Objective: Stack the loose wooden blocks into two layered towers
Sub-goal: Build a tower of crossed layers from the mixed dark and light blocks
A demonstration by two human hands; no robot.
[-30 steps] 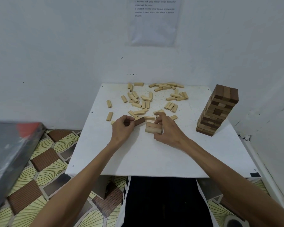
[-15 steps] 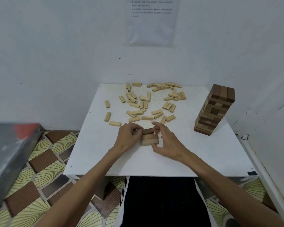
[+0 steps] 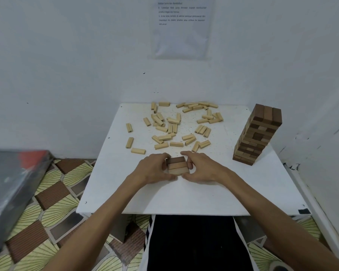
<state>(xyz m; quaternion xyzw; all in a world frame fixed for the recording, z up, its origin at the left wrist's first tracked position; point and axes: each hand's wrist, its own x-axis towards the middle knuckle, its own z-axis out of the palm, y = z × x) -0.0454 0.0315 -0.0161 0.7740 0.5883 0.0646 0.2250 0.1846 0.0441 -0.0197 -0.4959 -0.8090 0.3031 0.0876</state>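
row of 3 blocks [image 3: 176, 165]: flat on table [image 3: 184, 196], near centre, 1 dark, 2 pale | handling: likely light, rigid, smooth wood that slides; best squeezed at the short ends | left hand [image 3: 153, 170] at 9 o'clock, right hand [image 3: 202, 169] at 3 o'clock: fingers curled, pinching the row's ends | loose blocks [image 3: 176, 124] at 12 o'clock | finished tower [image 3: 257, 133] at 2 o'clock

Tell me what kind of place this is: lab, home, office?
Probably a makeshift recording corner in a home, not a lab: small white table set in a bare white-walled corner with wooden blocks spread on it, printed instruction sheet on the wall above, patterned floor tiles beneath.
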